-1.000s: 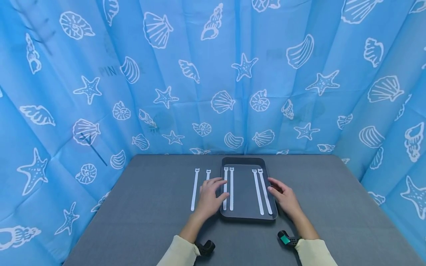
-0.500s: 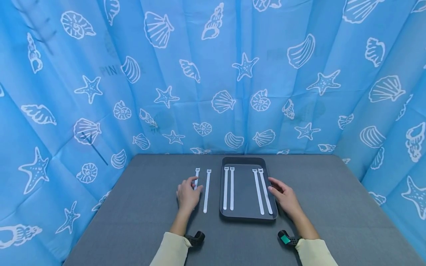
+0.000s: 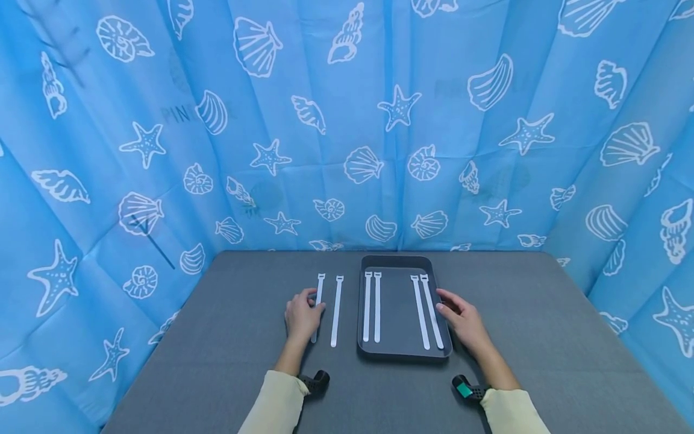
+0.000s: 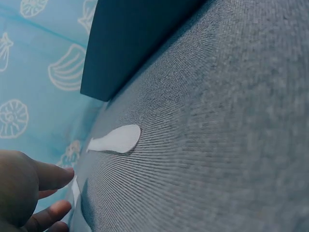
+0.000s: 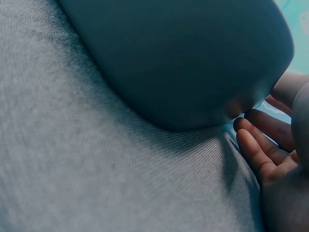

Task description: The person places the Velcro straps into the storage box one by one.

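Note:
In the head view, my left hand (image 3: 302, 313) is at the leftmost white strap (image 3: 320, 286), a long flat cable tie with a slotted head. Thumb and fingers lie on either side of this strap; a gap shows between them in the left wrist view, and firm contact is unclear. A second white strap (image 3: 337, 310) lies just to the right, its rounded tail (image 4: 123, 138) large in the left wrist view. My right hand (image 3: 465, 322) rests its fingertips at the right rim of a dark grey tray (image 3: 397, 351), fingers loosely bent in the right wrist view.
Inside the tray lie a left pair of white straps (image 3: 377, 310) and a right pair of white straps (image 3: 420, 313), all roughly lengthwise. Grey cloth covers the table (image 3: 244, 325). A blue shell-print curtain (image 3: 347, 132) stands behind it.
My left hand has moved from the tray's left edge leftward, past the second loose strap, to the leftmost one, shifting slightly further left lately. The right hand and the straps look unmoved.

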`<state>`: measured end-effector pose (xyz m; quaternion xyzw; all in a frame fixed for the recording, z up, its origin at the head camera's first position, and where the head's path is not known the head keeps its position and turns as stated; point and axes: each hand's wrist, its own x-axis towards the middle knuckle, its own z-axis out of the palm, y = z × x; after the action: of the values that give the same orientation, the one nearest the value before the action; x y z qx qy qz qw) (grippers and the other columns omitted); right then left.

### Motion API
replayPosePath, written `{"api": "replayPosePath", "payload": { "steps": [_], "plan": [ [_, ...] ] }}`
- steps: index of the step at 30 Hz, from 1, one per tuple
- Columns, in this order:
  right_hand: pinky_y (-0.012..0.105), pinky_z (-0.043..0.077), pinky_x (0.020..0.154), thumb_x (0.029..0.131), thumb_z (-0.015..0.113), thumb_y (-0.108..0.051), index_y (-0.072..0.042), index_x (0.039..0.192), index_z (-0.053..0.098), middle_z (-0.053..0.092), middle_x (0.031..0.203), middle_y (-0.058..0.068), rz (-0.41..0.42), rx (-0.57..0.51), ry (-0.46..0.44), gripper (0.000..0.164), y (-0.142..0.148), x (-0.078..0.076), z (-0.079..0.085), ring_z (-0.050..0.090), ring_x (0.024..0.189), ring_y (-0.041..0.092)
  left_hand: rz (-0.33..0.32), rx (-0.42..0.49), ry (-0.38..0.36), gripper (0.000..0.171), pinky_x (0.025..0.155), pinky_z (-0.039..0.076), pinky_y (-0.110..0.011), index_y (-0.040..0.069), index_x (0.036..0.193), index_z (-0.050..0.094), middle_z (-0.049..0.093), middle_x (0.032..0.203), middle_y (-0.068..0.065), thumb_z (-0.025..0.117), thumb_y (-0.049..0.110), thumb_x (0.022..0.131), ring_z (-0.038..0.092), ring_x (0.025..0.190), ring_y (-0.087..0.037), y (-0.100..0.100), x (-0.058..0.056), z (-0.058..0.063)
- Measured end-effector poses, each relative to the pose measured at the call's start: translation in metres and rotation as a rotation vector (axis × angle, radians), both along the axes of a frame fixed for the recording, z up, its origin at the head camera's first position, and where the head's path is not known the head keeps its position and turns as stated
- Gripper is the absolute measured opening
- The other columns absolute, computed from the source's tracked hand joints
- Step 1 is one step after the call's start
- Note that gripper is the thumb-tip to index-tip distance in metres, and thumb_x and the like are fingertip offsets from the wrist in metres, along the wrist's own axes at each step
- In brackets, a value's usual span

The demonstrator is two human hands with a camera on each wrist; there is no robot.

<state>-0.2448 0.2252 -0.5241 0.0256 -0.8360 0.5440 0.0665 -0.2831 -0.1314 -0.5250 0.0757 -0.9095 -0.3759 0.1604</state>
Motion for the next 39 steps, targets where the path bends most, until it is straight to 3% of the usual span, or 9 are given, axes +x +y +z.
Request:
{"api": "replayPosePath", "payload": {
  "steps": [17, 39],
  "plan": [
    [0.054, 0.038, 0.103, 0.101, 0.054, -0.018, -0.002, 0.142, 0.046, 0.046, 0.143, 0.022, 0.006, -0.001, 0.012, 0.045, 0.000, 0.000, -0.001, 0.046, 0.126, 0.038, 0.023, -0.050, -0.088, 0.036, 0.071, 0.043, -0.043, 0.012, 0.114, 0.070, 0.064, 0.082, -0.001, 0.080, 0.017, 0.079, 0.055, 0.082, -0.025, -0.002, -0.003, 0.009],
    [0.052, 0.040, 0.101, 0.100, 0.055, -0.015, 0.000, 0.141, 0.047, 0.048, 0.141, 0.022, -0.021, 0.015, 0.000, 0.044, -0.002, -0.001, 0.000, 0.048, 0.125, 0.037, 0.077, -0.030, -0.082, 0.035, 0.067, 0.048, -0.043, 0.009, 0.112, 0.069, 0.067, 0.080, -0.002, 0.080, 0.013, 0.079, 0.062, 0.072, -0.022, -0.003, -0.004, 0.007]
  ]
}}
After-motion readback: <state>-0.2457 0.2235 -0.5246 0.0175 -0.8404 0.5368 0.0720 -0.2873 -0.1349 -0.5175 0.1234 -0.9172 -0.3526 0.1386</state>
